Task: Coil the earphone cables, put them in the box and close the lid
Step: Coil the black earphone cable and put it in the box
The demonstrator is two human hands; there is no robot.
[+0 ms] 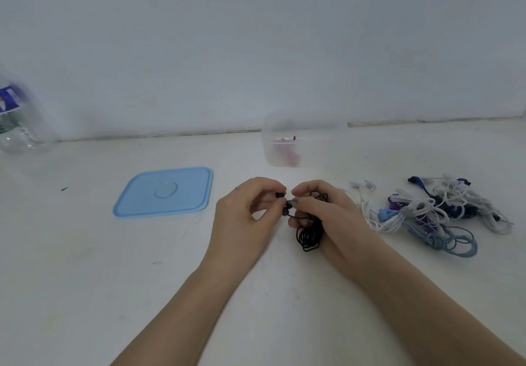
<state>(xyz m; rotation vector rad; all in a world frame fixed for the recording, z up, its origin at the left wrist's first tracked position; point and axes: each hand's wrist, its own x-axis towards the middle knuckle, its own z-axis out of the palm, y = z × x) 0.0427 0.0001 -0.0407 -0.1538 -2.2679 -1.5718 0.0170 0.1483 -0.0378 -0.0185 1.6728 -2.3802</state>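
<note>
Sitting lidless, clear box with red earphones inside.

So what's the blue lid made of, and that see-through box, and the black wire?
The blue lid looks like smooth, slightly glossy plastic: light glints off its round centre. The see-through box seems to be cloudy, frosted plastic, since something pink shows dimly through its wall. The black wire bends into loops, so probably a matte rubbery coating.
</note>
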